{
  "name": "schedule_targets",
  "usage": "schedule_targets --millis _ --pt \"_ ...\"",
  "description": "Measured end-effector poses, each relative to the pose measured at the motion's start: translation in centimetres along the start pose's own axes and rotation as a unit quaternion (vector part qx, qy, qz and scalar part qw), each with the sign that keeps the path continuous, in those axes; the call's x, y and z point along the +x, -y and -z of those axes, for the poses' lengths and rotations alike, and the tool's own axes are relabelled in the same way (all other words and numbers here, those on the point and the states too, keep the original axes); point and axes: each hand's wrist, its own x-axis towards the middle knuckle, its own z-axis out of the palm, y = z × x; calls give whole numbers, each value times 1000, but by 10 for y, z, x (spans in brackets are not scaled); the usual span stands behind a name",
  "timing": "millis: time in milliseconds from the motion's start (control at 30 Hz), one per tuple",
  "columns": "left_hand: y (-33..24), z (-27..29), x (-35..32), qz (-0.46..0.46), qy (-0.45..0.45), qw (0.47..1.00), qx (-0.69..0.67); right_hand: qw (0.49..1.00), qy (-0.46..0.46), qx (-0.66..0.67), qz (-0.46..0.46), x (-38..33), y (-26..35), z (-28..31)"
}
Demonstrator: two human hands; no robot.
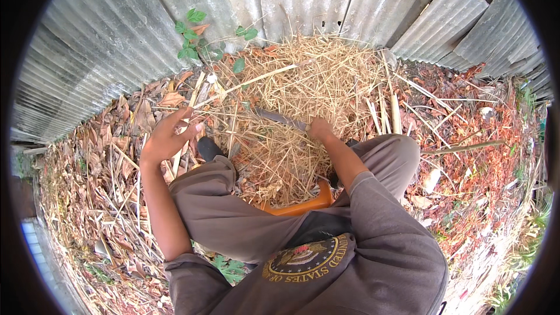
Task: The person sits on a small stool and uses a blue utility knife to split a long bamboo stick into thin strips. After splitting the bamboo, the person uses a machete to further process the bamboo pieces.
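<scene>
My right hand [319, 129] is closed round the handle end of a large knife [281, 118]. Its dark, worn blade points left across the straw, toward my other hand. At the left, my left hand [169, 135] has its fingers curled at the near end of a long, pale dry stalk [254, 84]. That stalk slants up and right over the heap of dry straw [315, 90]. The blade lies below the stalk, and I cannot tell how far apart they are. My fingers partly hide the grip on the stalk.
A corrugated metal fence [309, 0] stands behind the straw, with a small green plant [189, 35] at its foot. Brown leaves [119, 157] cover the ground at the left. Loose sticks [395, 114] lie at the right. An orange seat [300, 206] is beneath me.
</scene>
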Motion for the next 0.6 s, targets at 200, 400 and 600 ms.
schedule_targets --millis 200,400,600 --pt "6 -4 16 30 65 997 19 991 -70 -94 61 -23 -1 -13" --pt "13 -5 17 9 38 999 10 978 -10 -176 107 -53 14 187" --pt "-16 -9 13 28 59 998 -3 987 -86 108 82 -146 -83 319"
